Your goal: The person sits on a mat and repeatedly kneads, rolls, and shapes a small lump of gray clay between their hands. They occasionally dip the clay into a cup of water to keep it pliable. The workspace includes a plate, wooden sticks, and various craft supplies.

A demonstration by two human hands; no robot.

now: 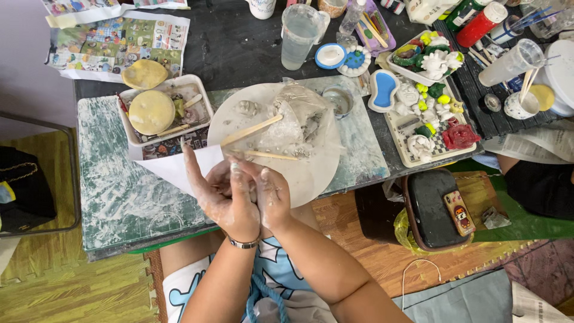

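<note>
Head view showed the left hand (224, 200) and the right hand (270, 194) pressed together, palms closed against each other over the near edge of the table (119, 197), both smeared with whitish clay. Whether a lump of clay sat between the palms could not be told; nothing of it showed. By my judgement the shaping was at an early stage: the round white board (311, 167) just beyond the hands carried only a crumpled plastic sheet (299, 116), clay scraps and two wooden sticks (251, 130), no finished piece. Far left, a white tray (200, 90) held a yellow disc (152, 112). To the right stood a tray of painted figures (406, 157), and farther off a clear water cup (299, 36). The sticks lay nearest, close beside the fingers.
</note>
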